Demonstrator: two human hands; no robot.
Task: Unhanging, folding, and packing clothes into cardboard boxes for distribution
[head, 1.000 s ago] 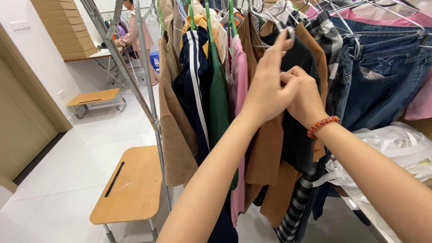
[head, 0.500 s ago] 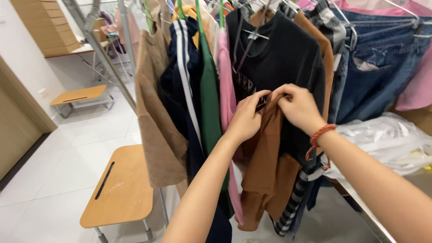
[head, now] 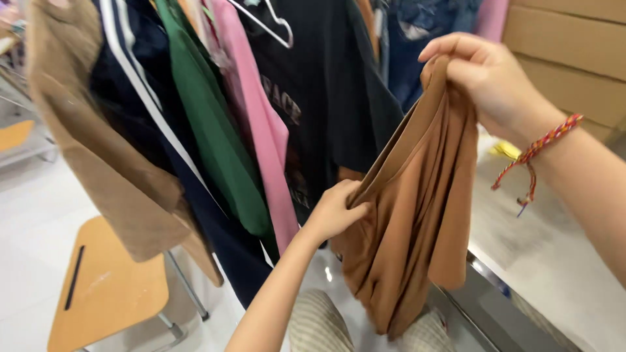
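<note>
A rust-brown garment [head: 417, 221] hangs in folds between both hands, off the rack. My right hand [head: 486, 81], with a braided bracelet on the wrist, pinches its top edge high on the right. My left hand [head: 336, 212] grips the same garment lower down at its left edge. Behind it, clothes hang on a rack: a black printed shirt [head: 313, 98] on a white hanger, a pink top [head: 261, 124], a green one [head: 215, 130], a navy jacket with white stripes [head: 143, 117] and a tan jacket [head: 98, 150].
A wooden chair seat on metal legs [head: 104, 293] stands at lower left on the white tiled floor. A metal-edged white table [head: 548, 261] runs along the right. Cardboard boxes [head: 567, 52] are stacked at upper right. Jeans [head: 417, 32] hang behind.
The brown garment has come off the rack and away from the other clothes. My right hand lifted its top edge to the right, my left hand dropped lower on it. The view moved closer.
</note>
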